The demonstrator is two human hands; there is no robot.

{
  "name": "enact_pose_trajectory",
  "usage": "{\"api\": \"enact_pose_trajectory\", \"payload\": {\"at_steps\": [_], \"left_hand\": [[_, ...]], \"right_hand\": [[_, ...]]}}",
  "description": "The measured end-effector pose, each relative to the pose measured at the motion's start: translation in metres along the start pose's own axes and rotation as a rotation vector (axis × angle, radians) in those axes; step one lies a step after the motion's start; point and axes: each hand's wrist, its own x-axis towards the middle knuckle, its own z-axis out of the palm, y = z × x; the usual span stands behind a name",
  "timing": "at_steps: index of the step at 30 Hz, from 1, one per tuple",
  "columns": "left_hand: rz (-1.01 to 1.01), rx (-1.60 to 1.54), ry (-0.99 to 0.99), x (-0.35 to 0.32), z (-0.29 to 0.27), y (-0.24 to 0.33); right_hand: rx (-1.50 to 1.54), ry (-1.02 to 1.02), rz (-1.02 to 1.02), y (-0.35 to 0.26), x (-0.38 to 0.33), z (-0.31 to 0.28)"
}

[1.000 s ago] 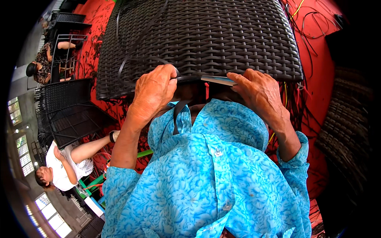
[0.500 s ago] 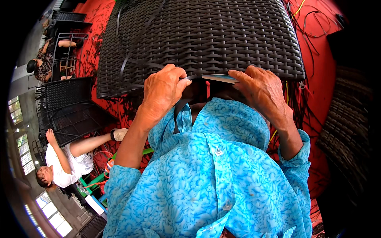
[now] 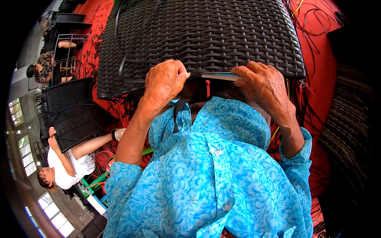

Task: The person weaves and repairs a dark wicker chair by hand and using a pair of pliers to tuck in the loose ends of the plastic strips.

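Presently, the left hand (image 3: 164, 81) pinches a flat black weaving strip (image 3: 180, 109) at the near edge of the dark woven rattan panel (image 3: 198, 35). Right hand (image 3: 264, 85) lies spread, fingers loose, on that edge beside a thin blue-edged tool (image 3: 218, 75).

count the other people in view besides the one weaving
2: one person in a white top sits low at the lower left, another person in a patterned top sits at the upper left. More may be hidden beyond the frame.
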Motion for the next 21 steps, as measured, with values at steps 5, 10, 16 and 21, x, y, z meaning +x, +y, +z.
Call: {"api": "enact_pose_trajectory", "payload": {"at_steps": [5,10,16,21], "left_hand": [[0.018,-0.076,-0.012,0.002,0.004,0.001],[0.03,-0.092,0.004,0.001,0.011,0.005],[0.07,-0.254,0.05,-0.001,0.019,0.009],[0.157,-0.088,0.149,-0.013,0.018,0.014]], "right_hand": [[0.012,0.016,-0.014,0.001,-0.001,0.001],[-0.052,-0.03,0.004,0.003,-0.005,-0.007],[-0.1,-0.007,-0.012,0.003,-0.013,-0.017],[-0.069,-0.039,0.012,0.003,-0.015,-0.018]]}}
